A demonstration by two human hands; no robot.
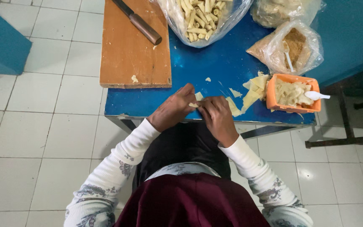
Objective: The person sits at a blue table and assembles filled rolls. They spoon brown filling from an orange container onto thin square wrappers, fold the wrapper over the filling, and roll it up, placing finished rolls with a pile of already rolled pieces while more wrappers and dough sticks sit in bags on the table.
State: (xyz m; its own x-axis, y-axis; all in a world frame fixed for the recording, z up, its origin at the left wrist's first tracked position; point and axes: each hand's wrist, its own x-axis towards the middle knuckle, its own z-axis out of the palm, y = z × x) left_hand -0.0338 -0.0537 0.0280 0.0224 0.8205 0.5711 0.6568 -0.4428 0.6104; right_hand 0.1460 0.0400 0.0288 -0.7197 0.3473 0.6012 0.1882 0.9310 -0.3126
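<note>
At counter (215, 63) front edge, left hand (171, 110) and right hand (217, 117) both pinch one thin pastry sheet (195, 104); looks soft, tearable, best gripped by edges.

Small pale pastry sheet (196, 101) lies pinched flat at table edge.

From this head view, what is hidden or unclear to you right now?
- Pale dough piece: mostly covered by the left hand and right hand; its shape is unclear.
- Knife: blade cut off by the top edge.
- Bag of rolled sticks: top cut off by the top edge.
- Orange tub: filling too blurred to identify.
</note>
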